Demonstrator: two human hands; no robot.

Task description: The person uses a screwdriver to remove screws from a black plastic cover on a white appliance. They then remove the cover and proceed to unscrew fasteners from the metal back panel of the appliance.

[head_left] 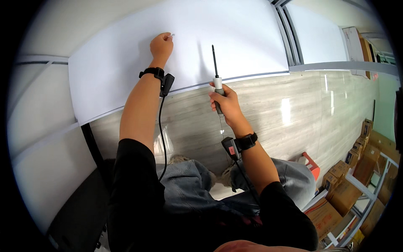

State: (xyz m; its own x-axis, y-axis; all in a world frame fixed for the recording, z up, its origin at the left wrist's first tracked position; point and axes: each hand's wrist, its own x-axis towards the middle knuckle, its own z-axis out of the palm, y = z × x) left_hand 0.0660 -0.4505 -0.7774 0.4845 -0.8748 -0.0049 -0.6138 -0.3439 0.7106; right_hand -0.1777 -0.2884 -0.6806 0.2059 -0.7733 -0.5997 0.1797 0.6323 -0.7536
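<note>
Both forearms come up from the lower edge, bare below short black sleeves, each with a black band and a small corded box strapped at the wrist. The left arm reaches far forward and up, elbow nearly straight, and the left hand (161, 45) is curled into a loose fist, back of the hand toward the camera, thumb and forefinger pinched together at the top on something too small to tell. The right arm is bent more, its forearm slanting in toward the middle. The right hand (226, 103) sits lower and nearer the body, fingers wrapped in a closed grip, thumb lying along the upper side, knuckles facing left.
</note>
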